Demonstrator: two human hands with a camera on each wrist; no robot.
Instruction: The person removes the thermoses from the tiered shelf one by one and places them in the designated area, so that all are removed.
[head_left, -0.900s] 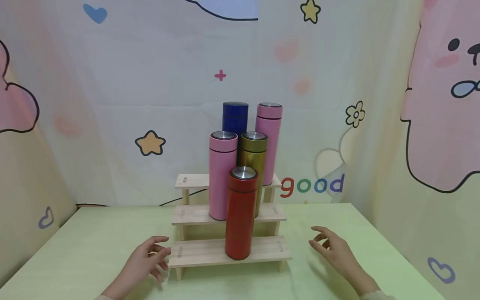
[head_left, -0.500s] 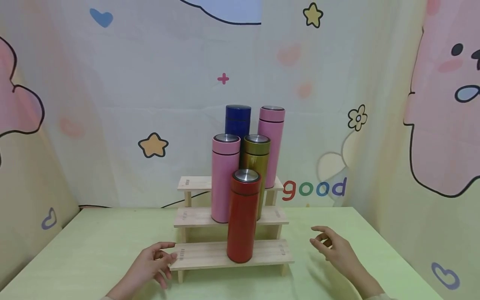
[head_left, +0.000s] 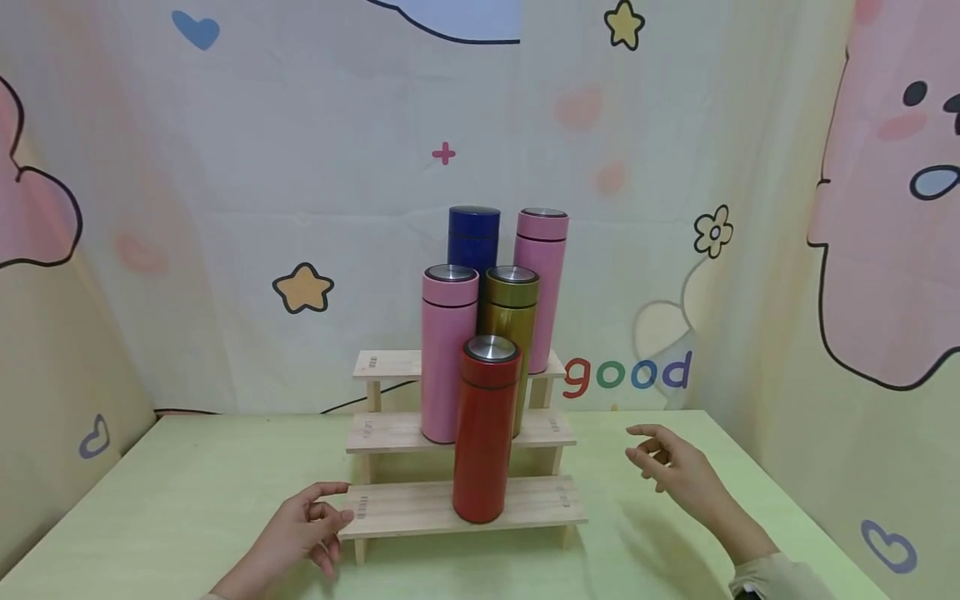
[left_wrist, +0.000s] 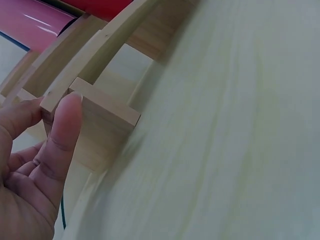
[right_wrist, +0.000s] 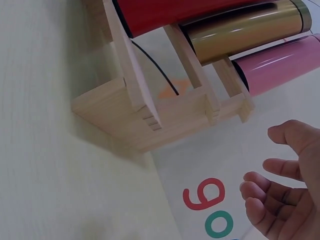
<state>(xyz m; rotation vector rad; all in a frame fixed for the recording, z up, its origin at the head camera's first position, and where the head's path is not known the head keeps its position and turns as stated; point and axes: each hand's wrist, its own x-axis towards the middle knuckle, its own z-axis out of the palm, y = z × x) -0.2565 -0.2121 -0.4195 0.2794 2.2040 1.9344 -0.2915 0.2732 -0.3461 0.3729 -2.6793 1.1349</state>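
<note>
Close (touching); rack (head_left: 405, 507) beside left hand (head_left: 302, 528)

I've got smooth bare wood on this rack (head_left: 401, 504), a glossy red bottle (head_left: 482, 450) near its front edge, shiny metal-looking lid (head_left: 491, 348), and creased, matt cloth (head_left: 360, 158) past the far edge of the table (head_left: 217, 475)!

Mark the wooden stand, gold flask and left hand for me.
Wooden stand (head_left: 408, 506), head view, its lowest board.
Gold flask (right_wrist: 245, 33), right wrist view, side of its body.
Left hand (head_left: 302, 527), head view, middle of the hand.
</note>
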